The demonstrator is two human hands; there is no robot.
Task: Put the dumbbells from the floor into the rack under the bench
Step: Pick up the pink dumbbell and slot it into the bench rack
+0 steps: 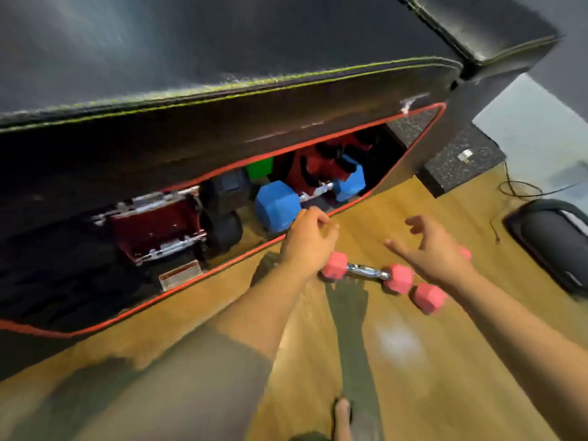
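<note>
Two empty hands over pink dumbbells on a wood floor, beside a bench's open rack.

Centre frame: a pink dumbbell (366, 271) with hexagonal ends and chrome grip; a second (428, 296) is half hidden. Left hand (307, 238) loosely curled, right hand (436, 246) spread wide (neither holds anything). Blue dumbbell (310, 194) sits in the red-edged rack (222, 268).
</note>
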